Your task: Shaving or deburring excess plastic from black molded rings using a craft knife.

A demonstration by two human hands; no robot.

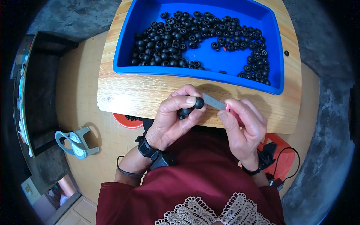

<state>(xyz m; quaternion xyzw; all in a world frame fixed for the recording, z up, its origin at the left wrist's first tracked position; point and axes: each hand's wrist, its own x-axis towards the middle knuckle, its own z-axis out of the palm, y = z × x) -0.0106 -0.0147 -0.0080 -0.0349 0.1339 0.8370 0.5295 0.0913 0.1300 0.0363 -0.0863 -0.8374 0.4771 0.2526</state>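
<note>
My left hand (161, 120) is closed around several small round black rubber parts (199, 102); one is pinched at the fingertips, and others show below it. In my right hand (245, 129) is a small knife (214, 102), gripped by its pink handle. Its flat grey blade points left, with the tip at or very close to the pinched part; whether it touches cannot be made out. Both hands are over the near edge of the wooden table (127, 93). Just beyond them stands a blue tray (279, 67) holding a large number of similar black parts.
One loose black part (286, 53) lies on the table right of the tray. Below the table's left edge is an orange-red bowl (125, 122) with black bits inside. A pale plastic stool (84, 140) stands on the floor at left, and a red container (287, 161) at right.
</note>
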